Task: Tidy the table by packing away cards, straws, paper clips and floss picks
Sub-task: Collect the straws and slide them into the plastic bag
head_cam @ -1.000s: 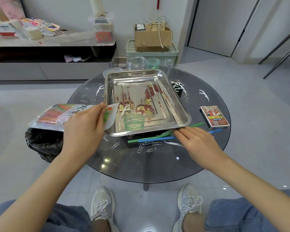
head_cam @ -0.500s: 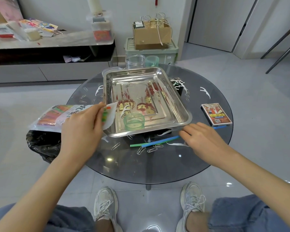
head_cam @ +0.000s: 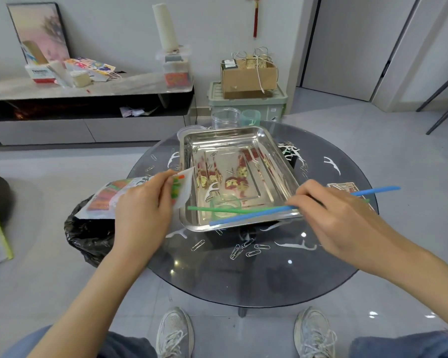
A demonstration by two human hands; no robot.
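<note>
My right hand (head_cam: pixel 339 218) pinches a blue straw (head_cam: pixel 246 218) and a green straw (head_cam: pixel 217 209), held in the air across the near edge of the steel tray (head_cam: pixel 277 148). My left hand (head_cam: pixel 142 208) grips the open end of a plastic straw bag (head_cam: pixel 106 197) at the tray's left edge. Inside the tray sit a small green cup (head_cam: pixel 225 204), a floss pick (head_cam: pixel 210 193) and some paper clips. The card box (head_cam: pixel 343 188) lies behind my right hand. Several paper clips (head_cam: pixel 246 250) and a floss pick (head_cam: pixel 298 245) lie on the glass table (head_cam: pixel 243 282).
A clear jar (head_cam: pixel 225 117) and a green cup (head_cam: pixel 251 117) stand behind the tray. A black rubbish bag (head_cam: pixel 88 236) hangs under the table's left side. More floss picks (head_cam: pixel 291 151) and clips lie right of the tray. A low shelf and boxes stand by the wall.
My right hand has picked the blue and green straws up off the table and lifted them over the tray's near edge. My left hand still holds the bag.
</note>
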